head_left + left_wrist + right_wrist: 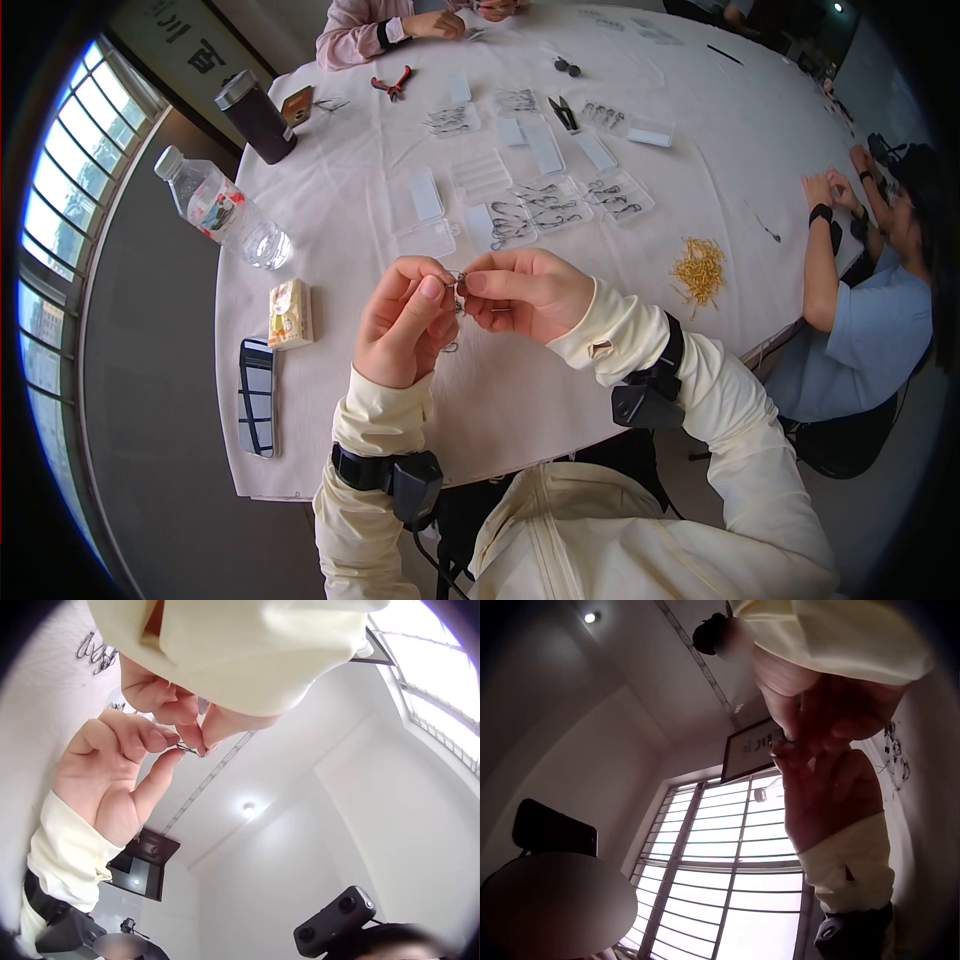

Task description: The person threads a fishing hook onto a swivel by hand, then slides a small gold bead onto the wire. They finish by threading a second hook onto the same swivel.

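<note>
Both hands meet over the near part of the white-covered table [330,400]. My left hand [400,325] pinches a small dark metal wire piece [187,750] between thumb and fingers. From the other side my right hand [530,290] pinches the same piece at its fingertips. Its exact kind cannot be told, as the fingers cover most of it. A small dark curved wire [450,347] shows just under the left fingers. Ahead of the hands lie clear plastic boxes [482,178] and dark hook-shaped metal pieces [512,225].
A pile of thin golden pieces [697,272] lies to the right. Leftward are a water bottle [225,210], a dark flask [257,118], a tissue pack [290,313] and a phone [257,400]. Red-handled pliers [392,84] and dark cutters [563,114] lie farther back. Other people sit around the table.
</note>
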{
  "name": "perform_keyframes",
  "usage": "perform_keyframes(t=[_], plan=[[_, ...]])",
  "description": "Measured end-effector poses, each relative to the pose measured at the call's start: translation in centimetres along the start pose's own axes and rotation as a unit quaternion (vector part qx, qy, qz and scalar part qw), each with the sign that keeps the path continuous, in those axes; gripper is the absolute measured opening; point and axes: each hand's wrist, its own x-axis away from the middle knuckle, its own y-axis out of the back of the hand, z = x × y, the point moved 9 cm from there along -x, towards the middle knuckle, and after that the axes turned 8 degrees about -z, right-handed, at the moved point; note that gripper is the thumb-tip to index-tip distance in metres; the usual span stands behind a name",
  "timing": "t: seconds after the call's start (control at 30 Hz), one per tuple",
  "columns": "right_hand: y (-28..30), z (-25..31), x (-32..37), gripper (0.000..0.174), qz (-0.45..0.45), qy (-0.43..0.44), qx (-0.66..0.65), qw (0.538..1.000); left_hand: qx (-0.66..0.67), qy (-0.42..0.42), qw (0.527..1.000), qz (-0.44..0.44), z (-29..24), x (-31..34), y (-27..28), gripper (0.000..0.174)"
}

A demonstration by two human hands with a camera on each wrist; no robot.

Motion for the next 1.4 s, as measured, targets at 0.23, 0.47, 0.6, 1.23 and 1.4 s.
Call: perform_keyframes(t=[0.23, 0.47, 0.6, 1.23, 1.4], plan=[[-0.3, 1.1, 0.3, 0.015, 0.004, 0.039, -0.021, 0.999, -0.012, 0.005, 0.999, 0.034, 0.1, 0.2, -0.4, 0.009], [0.0, 2.2, 0.7, 0.014, -0.038, 0.081, -0.044, 0.995, -0.019, -0.012, 1.0, 0.009, -0.3, 0.5, -0.7, 0.01], [-0.4, 3.2, 1.2, 0.016, -0.025, 0.117, -0.027, 0.992, -0.076, -0.038, 0.996, 0.006, -0.6, 0.8, -1.1, 0.011], [-0.9, 5.1, 2.2, 0.011, -0.035, 0.198, 0.073, 0.977, -0.077, -0.042, 0.996, 0.011, -0.7, 1.0, -1.4, 0.014], [-0.8, 5.4, 2.3, 0.012, -0.05, 0.212, 0.09, 0.972, -0.088, -0.04, 0.995, 0.014, -0.7, 1.0, -1.5, 0.016]])
